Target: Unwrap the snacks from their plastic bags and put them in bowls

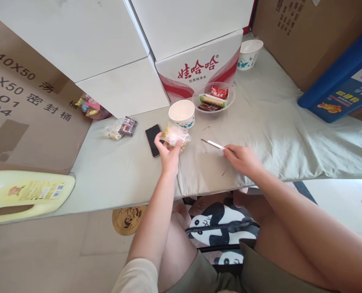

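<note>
My left hand is closed on a crinkly clear plastic snack packet with yellow edges, its contents pale and hard to make out. Between the fingers of my right hand is a slim white-handled tool with a narrow dark metal tip, pointing left toward the packet but apart from it. Just behind the packet stands a white paper bowl with a blue-green pattern. A dark phone lies beside my left hand, partly covered by its fingers.
A clear plastic bowl holds several wrapped snacks. At left lie a dark cocoa packet and clear wrapped pieces. Another paper bowl stands far right. Cartons, a blue container and a yellow jug flank the cloth-covered surface.
</note>
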{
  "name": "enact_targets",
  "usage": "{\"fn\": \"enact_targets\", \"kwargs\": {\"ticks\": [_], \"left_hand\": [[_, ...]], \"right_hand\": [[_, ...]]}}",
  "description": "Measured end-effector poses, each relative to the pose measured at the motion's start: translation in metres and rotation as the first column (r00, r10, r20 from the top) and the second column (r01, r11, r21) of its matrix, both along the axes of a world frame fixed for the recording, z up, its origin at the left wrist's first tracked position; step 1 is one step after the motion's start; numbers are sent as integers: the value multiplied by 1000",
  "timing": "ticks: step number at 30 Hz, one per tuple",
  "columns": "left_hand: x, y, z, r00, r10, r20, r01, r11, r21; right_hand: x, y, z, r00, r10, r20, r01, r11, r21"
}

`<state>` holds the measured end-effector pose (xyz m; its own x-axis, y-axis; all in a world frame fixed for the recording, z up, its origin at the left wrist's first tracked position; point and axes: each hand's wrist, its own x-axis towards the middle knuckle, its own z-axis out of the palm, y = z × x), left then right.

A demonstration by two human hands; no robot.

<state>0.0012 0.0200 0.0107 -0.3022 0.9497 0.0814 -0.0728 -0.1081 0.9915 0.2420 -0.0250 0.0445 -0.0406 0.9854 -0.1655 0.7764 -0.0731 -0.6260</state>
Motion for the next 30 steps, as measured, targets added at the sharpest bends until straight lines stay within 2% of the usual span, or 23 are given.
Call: {"fn": "enact_targets", "kwargs": {"ticks": [3,6,7,9,11,12,14,17,18,20,22,24,26,30], "left_hand": [[4,-7,-1,977,-154,-148,158,987,17],[14,-20,0,873,-277,-401,284,958,-44],[16,-23,2,825,-268,-497,281,958,-52],[16,-25,5,732,-177,-658,221,975,-17],[11,-23,10,694,-78,-716,138,990,26],[8,-20,12,708,-55,-704,105,994,28],[3,-16,15,794,-64,-605,69,997,-15],[4,-14,15,966,-133,-222,100,983,-156],[7,-14,15,987,-146,-64,130,970,-208],[12,-16,15,975,-141,171,186,941,-283],[16,-17,16,962,-97,256,178,933,-313],[16,-17,17,962,-28,270,116,942,-315],[12,-14,19,961,37,274,52,949,-311],[-3,-10,23,959,125,256,-48,957,-287]], "right_hand": [[9,5,-2,992,-76,104,68,995,73],[9,11,-5,983,-76,166,57,992,115],[8,13,-6,981,-71,181,50,991,122],[8,15,-8,976,-66,205,40,991,127],[9,17,-10,972,-66,224,41,992,115],[11,18,-11,969,-73,237,47,992,116],[15,20,-15,957,-116,267,70,982,175],[16,21,-22,965,-152,214,72,936,343],[13,19,-24,983,-100,152,37,927,374],[5,15,-26,995,100,-4,-90,915,394],[-6,9,-26,944,305,-125,-226,877,425],[-12,4,-24,901,395,-182,-270,836,477],[-12,3,-21,905,368,-215,-218,833,508],[2,7,-18,962,69,-265,58,894,443]]}}
